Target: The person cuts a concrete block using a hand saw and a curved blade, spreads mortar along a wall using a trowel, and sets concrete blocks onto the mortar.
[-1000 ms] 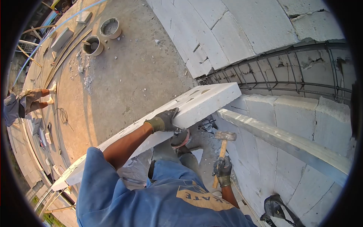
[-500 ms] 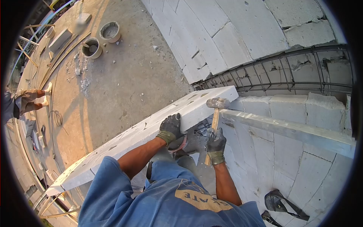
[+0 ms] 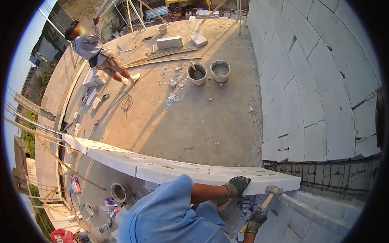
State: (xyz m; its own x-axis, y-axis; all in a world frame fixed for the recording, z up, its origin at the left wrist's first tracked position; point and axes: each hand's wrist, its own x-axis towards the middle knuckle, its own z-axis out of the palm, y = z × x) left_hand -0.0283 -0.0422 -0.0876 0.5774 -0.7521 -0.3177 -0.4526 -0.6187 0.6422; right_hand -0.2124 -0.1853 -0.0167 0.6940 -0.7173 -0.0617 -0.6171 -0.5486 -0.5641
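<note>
My left hand (image 3: 238,186), in a dark glove, rests on the edge of the white block wall (image 3: 194,174) near its right end, with the fingers over the top. Lower right, my gloved right hand (image 3: 257,219) is wrapped round the wooden handle of a hammer (image 3: 274,190). The hammer's head is up at the right end of the wall, close to the tip of a long metal bar (image 3: 314,212). Whether the head touches the block or the bar I cannot tell.
A co-worker (image 3: 97,50) stands at the upper left with an arm raised. Two mortar buckets (image 3: 197,74) (image 3: 220,71) stand on the concrete floor (image 3: 182,125). Rebar (image 3: 340,176) runs below the tall block wall (image 3: 316,89) at right. Another person's red clothing (image 3: 63,235) shows lower left.
The view has swung up and left, showing more floor and the co-worker's upper body. The hammer was raised beside the wall's end earlier. My left hand still lies on the wall.
</note>
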